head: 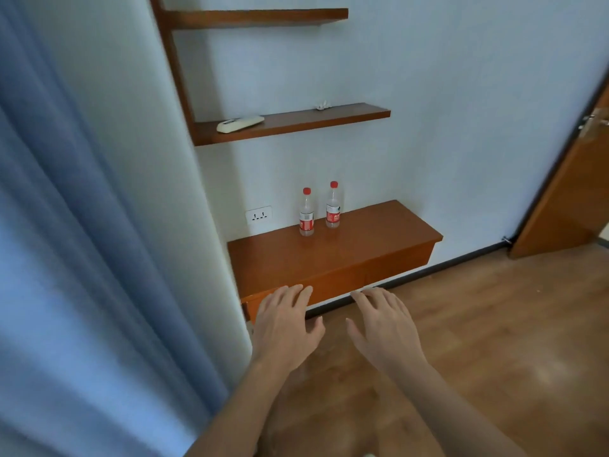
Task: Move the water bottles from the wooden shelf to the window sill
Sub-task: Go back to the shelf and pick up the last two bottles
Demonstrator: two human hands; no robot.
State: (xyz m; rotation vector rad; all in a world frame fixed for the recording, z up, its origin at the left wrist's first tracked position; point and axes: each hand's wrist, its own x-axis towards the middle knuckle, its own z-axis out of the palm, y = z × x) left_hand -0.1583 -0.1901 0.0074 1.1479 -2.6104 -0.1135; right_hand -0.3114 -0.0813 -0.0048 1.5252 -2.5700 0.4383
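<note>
Two clear water bottles with red caps and red labels stand upright side by side at the back of the low wooden shelf (362, 245): the left bottle (306, 214) and the right bottle (333, 207). My left hand (285, 324) and my right hand (384, 324) are stretched out in front of me, palms down, fingers relaxed and spread, holding nothing. Both hands hover short of the shelf's front edge, well apart from the bottles. No window sill is in view.
A blue curtain (82, 258) fills the left side. A higher wall shelf (313, 122) carries a white remote (240, 123) and a small white object. A wall socket (258, 215) sits left of the bottles. An open wooden door (573, 192) stands right, above wood flooring.
</note>
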